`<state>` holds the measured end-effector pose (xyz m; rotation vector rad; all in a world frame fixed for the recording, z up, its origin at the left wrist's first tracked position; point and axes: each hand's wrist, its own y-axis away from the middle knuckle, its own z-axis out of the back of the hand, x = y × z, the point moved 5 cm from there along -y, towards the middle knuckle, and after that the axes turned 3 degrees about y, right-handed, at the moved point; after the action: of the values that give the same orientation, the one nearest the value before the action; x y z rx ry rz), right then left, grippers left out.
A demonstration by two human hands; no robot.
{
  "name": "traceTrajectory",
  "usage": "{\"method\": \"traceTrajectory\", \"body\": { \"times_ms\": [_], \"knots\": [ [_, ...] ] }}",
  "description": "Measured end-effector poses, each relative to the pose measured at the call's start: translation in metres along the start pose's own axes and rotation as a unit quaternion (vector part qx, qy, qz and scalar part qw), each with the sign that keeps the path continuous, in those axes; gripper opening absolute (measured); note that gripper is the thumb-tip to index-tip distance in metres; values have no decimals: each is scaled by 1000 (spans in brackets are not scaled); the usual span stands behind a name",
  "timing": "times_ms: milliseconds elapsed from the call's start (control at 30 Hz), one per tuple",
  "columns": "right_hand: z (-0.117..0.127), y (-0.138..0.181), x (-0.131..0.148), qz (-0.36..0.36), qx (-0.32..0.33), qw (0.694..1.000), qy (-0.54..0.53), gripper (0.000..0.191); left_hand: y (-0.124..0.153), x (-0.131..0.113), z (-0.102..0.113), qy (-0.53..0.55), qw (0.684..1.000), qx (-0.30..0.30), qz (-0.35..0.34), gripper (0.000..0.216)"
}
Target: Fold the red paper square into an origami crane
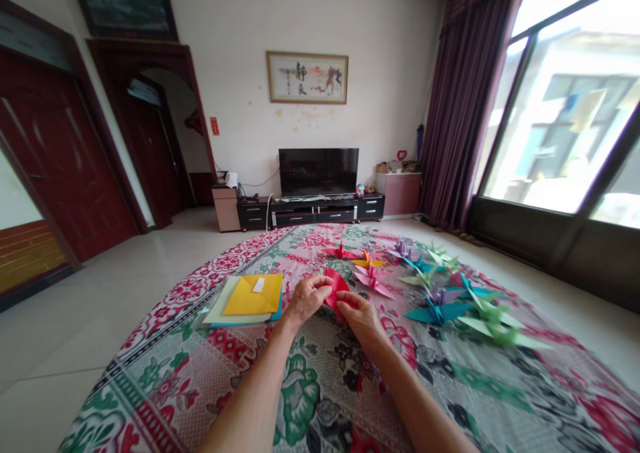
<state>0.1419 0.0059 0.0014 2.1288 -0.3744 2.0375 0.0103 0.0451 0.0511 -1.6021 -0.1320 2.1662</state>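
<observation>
A partly folded sheet of red origami paper (337, 282) is held up just above the table between both hands. My left hand (309, 298) pinches its left side, thumb and fingers pressed together. On the lower right edge, my right hand (361, 312) grips the same paper with closed fingertips. Just beyond my hands sit a pink paper crane (373, 279), a yellow paper crane (369, 261) and a red paper crane (341, 251). To the left lies a stack of square paper, with a yellow sheet (255, 300) on top bearing a small white label.
Several more paper cranes spread to the right, among them a blue crane (440, 308) and a light green crane (500, 330). A patterned cloth (300, 393) covers the round table. Beyond stand a TV cabinet (295, 216) and a television (319, 172).
</observation>
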Motion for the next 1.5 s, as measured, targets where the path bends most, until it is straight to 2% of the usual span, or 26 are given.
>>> {"method": "traceTrajectory", "body": {
  "times_ms": [67,267,367,467,567,667,800,900,1033,1167,1300,1367,1500],
  "knots": [
    [0,0,0,3,4,1000,-4,39,1,0,0,8,1000,10,6,30],
    [-1,-2,-2,4,9,1000,-19,40,0,-3,1,-19,999,-21,-28,30],
    [-1,-1,-1,16,10,1000,-21,42,0,-2,0,-28,998,-35,-45,43],
    [1,-1,3,60,1,998,4,52,0,-1,-1,-26,997,-51,-54,55],
    [4,-2,6,87,-17,996,6,60,-1,0,-4,-21,998,-28,-56,43],
    [4,-3,7,80,-27,996,-25,65,-1,-2,-6,-6,999,-6,-54,31],
    [4,0,12,68,-35,995,-59,79,1,-4,-4,-4,999,1,-43,32],
    [5,3,15,52,-35,996,-65,82,3,-9,-3,-4,998,14,-53,33],
    [4,8,19,47,-16,996,-73,81,5,-14,-3,0,998,4,-61,24],
    [1,12,24,63,-5,993,-99,87,4,-15,-4,0,997,-20,-74,17],
    [1,9,21,43,-5,991,-129,86,3,-14,-7,24,996,-25,-83,21],
    [3,6,17,24,-7,990,-137,85,3,-12,-9,53,997,-9,-58,23],
    [8,4,14,10,-24,990,-140,84,3,-6,-8,188,980,19,60,37]
  ]
}}
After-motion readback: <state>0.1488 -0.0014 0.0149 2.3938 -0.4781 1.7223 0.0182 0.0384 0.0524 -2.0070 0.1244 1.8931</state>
